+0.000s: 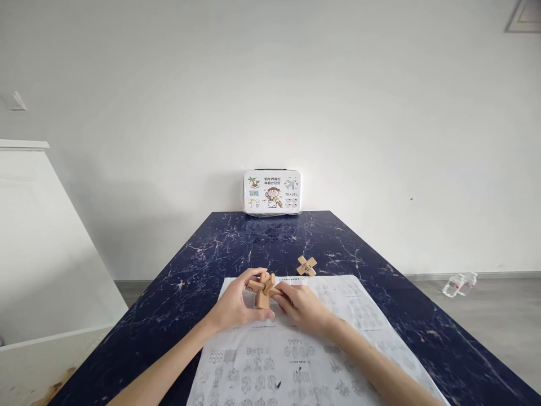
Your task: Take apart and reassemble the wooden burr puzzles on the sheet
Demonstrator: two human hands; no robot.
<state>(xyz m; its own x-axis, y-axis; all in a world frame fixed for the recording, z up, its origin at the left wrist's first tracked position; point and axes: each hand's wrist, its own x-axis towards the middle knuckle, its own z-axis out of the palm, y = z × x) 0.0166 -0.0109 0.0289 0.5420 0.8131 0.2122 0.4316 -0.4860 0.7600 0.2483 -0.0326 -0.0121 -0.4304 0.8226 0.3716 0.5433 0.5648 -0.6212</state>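
Six o'clock from TRAVEL-printed case [273,192], left hand [230,304] clasps wooden burr puzzle [263,288], likely steadying it; right hand [303,307] pinches three-o'clock bar [276,291].

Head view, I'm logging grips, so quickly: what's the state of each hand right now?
Left hand: closed, holding the wooden puzzle between thumb and fingers.
Right hand: closed, pinching the puzzle's right-hand bar.

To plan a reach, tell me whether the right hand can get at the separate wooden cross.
Probably yes: nothing visible stands between the right hand and the cross, though the hand is busy with wooden blocks.
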